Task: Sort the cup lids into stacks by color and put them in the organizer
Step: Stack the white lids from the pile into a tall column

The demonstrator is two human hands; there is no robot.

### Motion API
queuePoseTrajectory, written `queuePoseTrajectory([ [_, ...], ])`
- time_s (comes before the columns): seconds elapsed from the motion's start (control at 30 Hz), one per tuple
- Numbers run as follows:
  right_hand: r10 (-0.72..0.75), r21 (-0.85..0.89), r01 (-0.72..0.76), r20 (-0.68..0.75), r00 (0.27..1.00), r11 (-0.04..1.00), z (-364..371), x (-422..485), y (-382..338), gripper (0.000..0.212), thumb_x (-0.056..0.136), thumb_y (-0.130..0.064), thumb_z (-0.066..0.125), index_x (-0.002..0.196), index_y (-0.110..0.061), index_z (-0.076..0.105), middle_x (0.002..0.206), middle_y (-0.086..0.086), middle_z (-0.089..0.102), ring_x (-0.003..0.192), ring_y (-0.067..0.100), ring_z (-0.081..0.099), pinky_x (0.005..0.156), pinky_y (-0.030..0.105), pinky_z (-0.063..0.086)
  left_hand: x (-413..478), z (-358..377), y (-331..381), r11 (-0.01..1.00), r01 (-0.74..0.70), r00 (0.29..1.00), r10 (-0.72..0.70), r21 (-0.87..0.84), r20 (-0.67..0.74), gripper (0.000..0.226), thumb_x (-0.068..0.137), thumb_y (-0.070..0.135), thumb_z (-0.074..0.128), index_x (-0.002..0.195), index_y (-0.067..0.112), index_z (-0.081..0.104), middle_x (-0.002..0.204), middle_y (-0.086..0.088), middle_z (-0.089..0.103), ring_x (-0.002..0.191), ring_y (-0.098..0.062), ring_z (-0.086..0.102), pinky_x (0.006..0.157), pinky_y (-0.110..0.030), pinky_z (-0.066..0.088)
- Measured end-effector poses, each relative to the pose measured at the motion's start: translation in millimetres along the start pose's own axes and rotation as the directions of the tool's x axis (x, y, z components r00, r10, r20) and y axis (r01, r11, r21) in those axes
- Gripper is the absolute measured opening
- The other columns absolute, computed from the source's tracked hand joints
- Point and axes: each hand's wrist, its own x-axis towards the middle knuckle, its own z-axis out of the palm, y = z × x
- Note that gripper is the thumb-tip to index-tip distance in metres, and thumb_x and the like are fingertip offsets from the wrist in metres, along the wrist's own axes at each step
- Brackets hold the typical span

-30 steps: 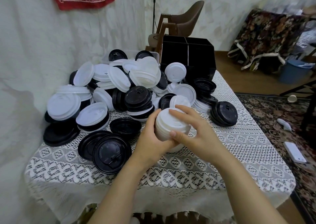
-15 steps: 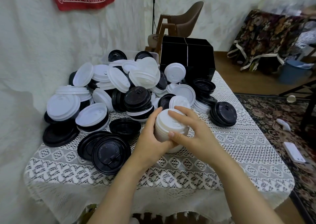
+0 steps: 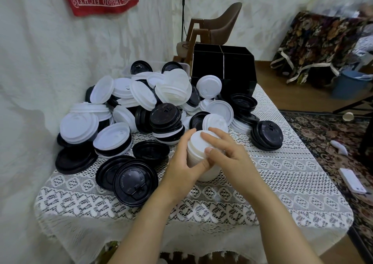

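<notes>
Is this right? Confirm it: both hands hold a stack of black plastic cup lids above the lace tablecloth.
Wrong colour. The head view shows the left hand and right hand holding a stack of white plastic cup lids above the lace tablecloth.

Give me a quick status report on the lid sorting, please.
Left hand and right hand both clamped on white lid stack. Organizer at far edge. Mixed lid pile heaped between.
</notes>
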Motion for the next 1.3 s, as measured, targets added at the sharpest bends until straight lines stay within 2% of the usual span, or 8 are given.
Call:
queuePoseTrajectory([
  [0.2, -0.015, 0.01, 0.015, -0.048, 0.999, 1.0, 6, 0, 5, 0.049, 0.075, -0.034, 0.056, 0.122, -0.023, 0.065, 0.143, -0.013, 0.043, 0.128, 0.005, 0.045, 0.109, 0.033, 0.04, 1, 0, 0, 0.999, 0.037, 0.999, -0.037, 0.001, -0.012, 0.076, 0.069, 0.039, 0.072, 0.138, 0.035, 0.039, 0.125, 0.008, 0.058, 0.11, -0.004, 0.06, 0.088, -0.023, 0.051],
  [0.43, -0.016, 0.082, 0.02, -0.049, 0.999, 0.996, 9, -5, 10, 0.037, 0.074, -0.031, 0.059, 0.11, -0.036, 0.066, 0.14, -0.021, 0.042, 0.129, 0.004, 0.045, 0.11, 0.035, 0.041, -3, 0, 6, 0.997, 0.078, 0.996, -0.079, 0.017, 0.029, 0.077, 0.074, 0.028, 0.065, 0.143, 0.032, 0.032, 0.129, 0.007, 0.052, 0.108, 0.003, 0.057, 0.083, -0.015, 0.048],
  [0.7, -0.032, 0.179, 0.036, -0.025, 0.999, 0.983, 6, -4, 15, 0.03, 0.091, -0.012, 0.063, 0.108, -0.037, 0.069, 0.139, -0.026, 0.042, 0.13, 0.0, 0.043, 0.103, 0.027, 0.043, -2, -8, 27, 0.922, 0.099, 0.993, -0.117, 0.374, 0.026, 0.088, 0.082, 0.042, 0.069, 0.152, 0.033, 0.017, 0.153, 0.016, 0.025, 0.136, -0.004, 0.033, 0.114, -0.031, 0.032],
  [0.8, -0.024, 0.17, 0.027, -0.025, 0.999, 0.985, 6, -3, 14, 0.03, 0.08, -0.031, 0.067, 0.104, -0.047, 0.07, 0.138, -0.031, 0.041, 0.129, -0.001, 0.043, 0.103, 0.028, 0.043, -5, -22, 44, 0.868, 0.013, 0.999, -0.031, 0.496, 0.028, 0.071, 0.091, 0.03, 0.061, 0.151, 0.031, 0.025, 0.154, 0.018, 0.026, 0.138, 0.002, 0.027, 0.116, -0.028, 0.025],
  [0.93, -0.023, 0.163, 0.025, -0.016, 1.0, 0.986, 4, -4, 12, 0.03, 0.088, -0.023, 0.066, 0.111, -0.042, 0.067, 0.138, -0.033, 0.039, 0.123, -0.009, 0.042, 0.091, 0.014, 0.043, -10, -47, 58, 0.684, 0.009, 0.974, 0.158, 0.729, -0.16, 0.052, 0.097, 0.024, 0.052, 0.146, 0.029, 0.037, 0.145, 0.015, 0.041, 0.13, -0.001, 0.038, 0.102, -0.016, 0.026],
  [1.03, -0.014, 0.153, 0.016, -0.012, 1.0, 0.988, 2, -5, 12, 0.033, 0.092, -0.015, 0.059, 0.115, -0.039, 0.065, 0.138, -0.034, 0.038, 0.114, -0.02, 0.042, 0.085, 0.01, 0.043, -10, -73, 48, 0.573, 0.166, 0.906, 0.232, 0.803, -0.353, 0.045, 0.095, 0.016, 0.053, 0.139, 0.015, 0.048, 0.138, -0.002, 0.051, 0.126, -0.019, 0.046, 0.098, -0.029, 0.035],
  [1.13, -0.009, 0.146, 0.011, -0.017, 1.0, 0.989, 2, -5, 11, 0.033, 0.093, -0.016, 0.059, 0.117, -0.038, 0.065, 0.138, -0.035, 0.038, 0.115, -0.016, 0.043, 0.086, 0.014, 0.041, -10, -94, 40, 0.51, 0.337, 0.869, 0.155, 0.792, -0.47, 0.028, 0.09, 0.011, 0.057, 0.117, 0.004, 0.061, 0.117, -0.015, 0.061, 0.108, -0.034, 0.055, 0.086, -0.042, 0.043],
  [1.3, 0.0, 0.144, 0.003, -0.021, 1.0, 0.99, 2, -6, 9, 0.034, 0.093, -0.017, 0.059, 0.12, -0.037, 0.064, 0.138, -0.035, 0.038, 0.115, -0.013, 0.044, 0.085, 0.014, 0.04, -12, -97, 42, 0.503, 0.439, 0.836, 0.074, 0.745, -0.543, 0.014, 0.087, 0.004, 0.055, 0.077, 0.014, 0.055, 0.08, -0.014, 0.052, 0.073, -0.028, 0.046, 0.066, -0.035, 0.037],
])
